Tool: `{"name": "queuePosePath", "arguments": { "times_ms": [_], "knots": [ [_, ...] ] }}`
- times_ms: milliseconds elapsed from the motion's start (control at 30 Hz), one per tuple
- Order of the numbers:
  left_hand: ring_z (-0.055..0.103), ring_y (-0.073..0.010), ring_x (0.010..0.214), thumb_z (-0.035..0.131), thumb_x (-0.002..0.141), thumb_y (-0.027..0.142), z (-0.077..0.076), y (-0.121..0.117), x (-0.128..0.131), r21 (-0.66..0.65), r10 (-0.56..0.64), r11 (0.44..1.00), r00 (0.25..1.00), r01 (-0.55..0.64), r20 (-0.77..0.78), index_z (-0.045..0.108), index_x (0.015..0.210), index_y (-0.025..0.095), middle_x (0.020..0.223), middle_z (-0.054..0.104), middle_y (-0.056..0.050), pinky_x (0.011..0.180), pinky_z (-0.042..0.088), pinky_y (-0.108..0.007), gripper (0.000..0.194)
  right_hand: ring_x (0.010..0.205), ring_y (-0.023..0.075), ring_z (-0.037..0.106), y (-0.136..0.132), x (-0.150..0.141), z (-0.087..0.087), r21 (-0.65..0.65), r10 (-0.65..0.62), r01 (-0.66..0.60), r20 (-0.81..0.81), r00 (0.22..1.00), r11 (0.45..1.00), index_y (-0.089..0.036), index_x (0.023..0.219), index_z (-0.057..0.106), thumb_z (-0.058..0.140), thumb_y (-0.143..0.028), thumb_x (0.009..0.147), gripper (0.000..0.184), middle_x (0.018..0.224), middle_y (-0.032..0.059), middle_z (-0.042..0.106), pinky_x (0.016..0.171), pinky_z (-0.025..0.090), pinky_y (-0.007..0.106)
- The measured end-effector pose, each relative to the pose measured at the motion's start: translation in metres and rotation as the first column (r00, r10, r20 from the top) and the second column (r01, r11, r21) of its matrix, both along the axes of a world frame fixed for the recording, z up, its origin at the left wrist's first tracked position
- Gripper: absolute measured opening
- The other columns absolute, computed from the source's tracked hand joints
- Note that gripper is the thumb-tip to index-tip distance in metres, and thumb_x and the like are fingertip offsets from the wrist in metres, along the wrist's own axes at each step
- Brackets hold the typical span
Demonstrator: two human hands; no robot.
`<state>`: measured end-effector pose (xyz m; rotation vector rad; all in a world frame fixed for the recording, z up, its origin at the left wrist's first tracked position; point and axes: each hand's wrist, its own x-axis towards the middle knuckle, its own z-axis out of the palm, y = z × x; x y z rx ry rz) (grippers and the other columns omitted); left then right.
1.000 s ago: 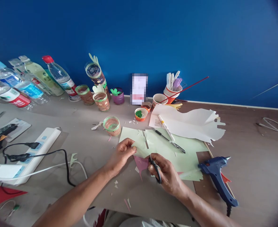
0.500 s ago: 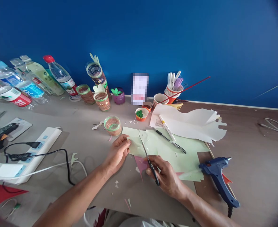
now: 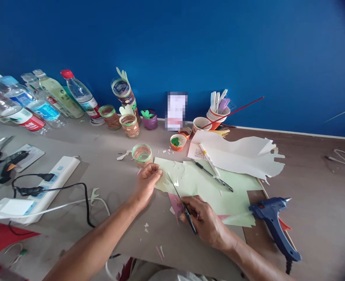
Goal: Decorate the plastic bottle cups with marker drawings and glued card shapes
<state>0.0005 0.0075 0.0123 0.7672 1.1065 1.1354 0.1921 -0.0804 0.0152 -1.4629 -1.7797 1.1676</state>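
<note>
Pale green seen on cut paper [image 3: 233,203], black on scissors [image 3: 190,221], dark blue on glue gun [image 3: 273,219]; white sheet [image 3: 239,154] printed with speckled code [image 3: 201,154].

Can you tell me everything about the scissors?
The scissors have dark handles and slim blades that look like metal. The person's right hand holds them by the handles, with the tip pointing away and toward the left hand. The blades are over pale green paper. They're seen nearly edge-on, so I can't tell if they're open or touching it.
</note>
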Motion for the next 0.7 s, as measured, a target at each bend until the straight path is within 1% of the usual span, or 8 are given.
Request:
{"name": "queuePosePath", "arguments": {
  "times_ms": [167, 300, 500, 700],
  "knots": [
    [0.052, -0.0112, 0.067, 0.079, 0.068, 0.04, -0.007, 0.001, -0.003, 0.073, -0.017, 0.997, 0.999, 0.02, -0.039, 0.064, 0.078, 0.018, 0.071, 0.057, 0.003, 0.064, 0.043, -0.024, 0.029, 0.074, 0.0203, 0.055, 0.0, 0.0, 0.0, -0.026, 0.008, -0.007, 0.014, 1.0, 1.0, -0.015, 0.107, 0.07, 0.059, -0.028, 0.082, 0.031, 0.074, 0.0049, 0.063, 0.069, 0.048, 0.032],
    [0.048, -0.0094, 0.064, 0.079, 0.07, 0.04, -0.012, 0.003, -0.004, 0.129, -0.02, 0.991, 0.998, 0.028, -0.062, 0.064, 0.075, 0.017, 0.07, 0.054, 0.003, 0.062, 0.039, -0.022, 0.028, 0.073, 0.0206, 0.056, 0.0, -0.001, -0.001, -0.021, 0.001, -0.001, 0.019, 1.0, 1.0, -0.016, 0.105, 0.071, 0.058, -0.029, 0.082, 0.03, 0.073, 0.0049, 0.063, 0.067, 0.048, 0.031],
    [0.048, -0.0101, 0.064, 0.078, 0.07, 0.043, -0.014, 0.003, -0.004, 0.126, -0.018, 0.992, 0.996, 0.03, -0.091, 0.064, 0.077, 0.018, 0.07, 0.054, 0.003, 0.061, 0.039, -0.022, 0.03, 0.071, 0.0202, 0.056, 0.0, -0.002, 0.0, -0.019, -0.002, 0.002, 0.015, 1.0, 1.0, -0.016, 0.105, 0.071, 0.059, -0.029, 0.082, 0.03, 0.074, 0.0051, 0.064, 0.066, 0.048, 0.032],
    [0.049, -0.0109, 0.064, 0.078, 0.069, 0.045, -0.013, 0.003, -0.005, 0.105, -0.031, 0.994, 0.996, 0.041, -0.089, 0.063, 0.077, 0.019, 0.07, 0.055, 0.003, 0.063, 0.041, -0.023, 0.031, 0.072, 0.0205, 0.055, 0.0, -0.001, 0.0, -0.06, -0.016, 0.017, 0.018, 1.0, 0.998, -0.015, 0.108, 0.071, 0.06, -0.033, 0.083, 0.033, 0.075, 0.0052, 0.063, 0.067, 0.047, 0.032]
  ]
}}
